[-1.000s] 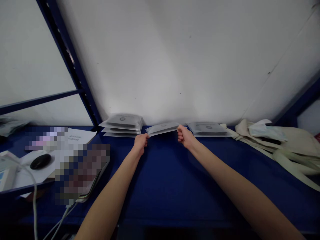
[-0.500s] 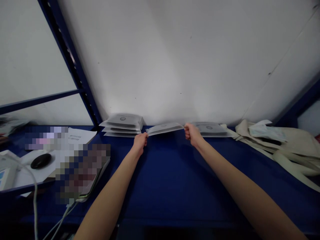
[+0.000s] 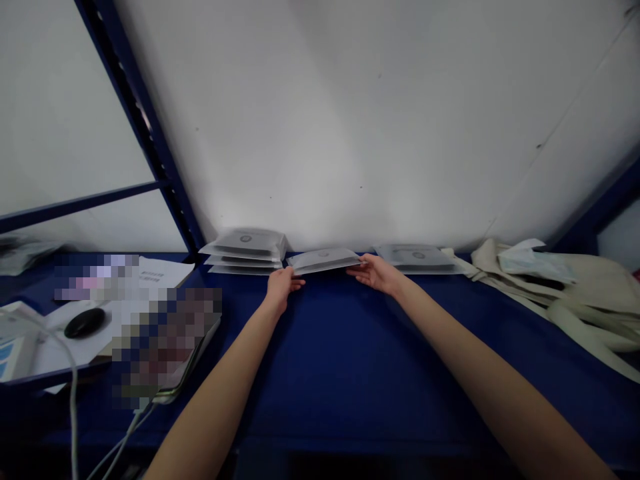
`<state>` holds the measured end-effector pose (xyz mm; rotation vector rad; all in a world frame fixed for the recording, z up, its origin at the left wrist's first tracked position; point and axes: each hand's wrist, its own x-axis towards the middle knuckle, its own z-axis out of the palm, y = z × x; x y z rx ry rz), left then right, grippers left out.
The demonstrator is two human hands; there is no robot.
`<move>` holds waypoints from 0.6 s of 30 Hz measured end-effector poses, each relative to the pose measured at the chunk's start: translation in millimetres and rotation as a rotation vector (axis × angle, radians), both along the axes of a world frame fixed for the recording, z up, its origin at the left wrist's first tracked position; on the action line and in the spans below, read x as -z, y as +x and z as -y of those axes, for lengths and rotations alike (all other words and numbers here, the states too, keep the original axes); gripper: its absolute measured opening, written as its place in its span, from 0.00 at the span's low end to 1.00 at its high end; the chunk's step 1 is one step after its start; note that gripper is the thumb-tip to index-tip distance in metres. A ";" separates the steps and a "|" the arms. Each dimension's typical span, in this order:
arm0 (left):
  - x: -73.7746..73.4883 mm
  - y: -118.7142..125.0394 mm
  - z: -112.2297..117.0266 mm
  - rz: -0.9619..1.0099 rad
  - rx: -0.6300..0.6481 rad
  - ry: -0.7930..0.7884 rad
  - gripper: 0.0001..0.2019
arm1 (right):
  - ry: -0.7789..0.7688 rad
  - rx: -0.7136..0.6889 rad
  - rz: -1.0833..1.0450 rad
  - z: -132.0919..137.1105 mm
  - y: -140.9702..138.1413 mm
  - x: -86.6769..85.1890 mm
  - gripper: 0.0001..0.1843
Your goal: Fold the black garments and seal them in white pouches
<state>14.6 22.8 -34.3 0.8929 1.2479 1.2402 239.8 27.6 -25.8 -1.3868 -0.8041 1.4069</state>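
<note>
Your right hand lies open, its fingers flat against the right end of a translucent flat packet. Your left hand curls loosely at the packet's left end; you cannot tell whether it has hold. The packet lies at the back edge of the blue counter, just beside a stack of packets on its left, and near a single packet on its right.

Bare left forearm, bare right forearm
</note>
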 end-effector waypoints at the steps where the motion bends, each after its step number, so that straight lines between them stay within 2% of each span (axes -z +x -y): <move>1: 0.1 0.3 0.4 0.016 0.001 0.012 0.04 | -0.010 -0.002 -0.038 -0.5 0.9 -0.3 0.13; 5: 2.1 -0.7 -0.2 -0.013 0.026 0.047 0.05 | -0.093 0.003 -0.099 -3.0 8.1 0.7 0.09; 8: 4.5 -1.5 -1.7 -0.054 0.084 0.074 0.06 | -0.136 -0.047 -0.098 -4.2 13.2 1.8 0.10; 18: 6.3 -2.4 -5.3 -0.073 0.189 0.248 0.15 | -0.115 -0.067 -0.003 0.1 15.5 -2.7 0.12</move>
